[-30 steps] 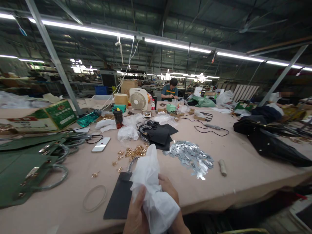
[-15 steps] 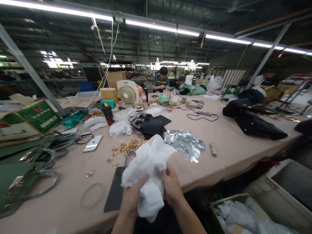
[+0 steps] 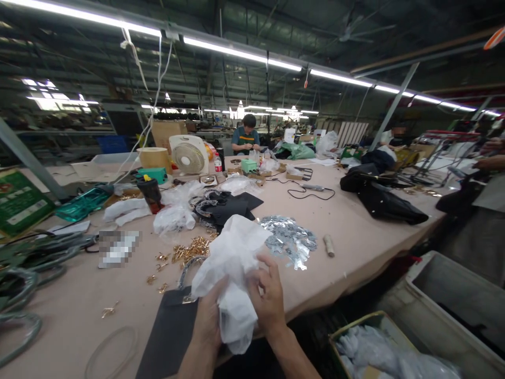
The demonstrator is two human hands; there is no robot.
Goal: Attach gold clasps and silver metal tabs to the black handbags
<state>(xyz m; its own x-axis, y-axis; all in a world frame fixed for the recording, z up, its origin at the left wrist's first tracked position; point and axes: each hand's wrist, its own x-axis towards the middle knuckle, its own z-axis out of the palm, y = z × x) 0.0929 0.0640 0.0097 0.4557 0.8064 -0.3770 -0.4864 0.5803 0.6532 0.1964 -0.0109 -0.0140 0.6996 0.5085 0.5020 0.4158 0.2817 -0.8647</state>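
Note:
A crumpled, thin white sheet point(image 3: 236, 247), of paper or plastic film, is bunched up in front of me above the table edge. My left hand point(image 3: 210, 318) is closed on its left side, thumb on top. My right hand point(image 3: 269, 297) grips its right side, with thumb and index finger pinching and the other fingers bent. Whether anything is inside the sheet I cannot tell. Under and left of it lies a black flat panel point(image 3: 169, 326) with a wrapped handle point(image 3: 188, 271). Gold-coloured small fittings point(image 3: 193, 248) and a heap of silver metal plates point(image 3: 290, 237) lie beyond.
On the table are a small roll point(image 3: 328, 246), a corded tool point(image 3: 313, 187), a fan point(image 3: 189, 154), a drink cup point(image 3: 150, 193) and black bag pieces point(image 3: 386, 202). Right below stand a box of wrapped items point(image 3: 376, 342) and a grey bin point(image 3: 453, 300). A co-worker point(image 3: 245, 138) sits opposite.
The view has swung to the right, so the table things sit further left. My right fingers have lifted and bent more on the white sheet; both hands still hold it.

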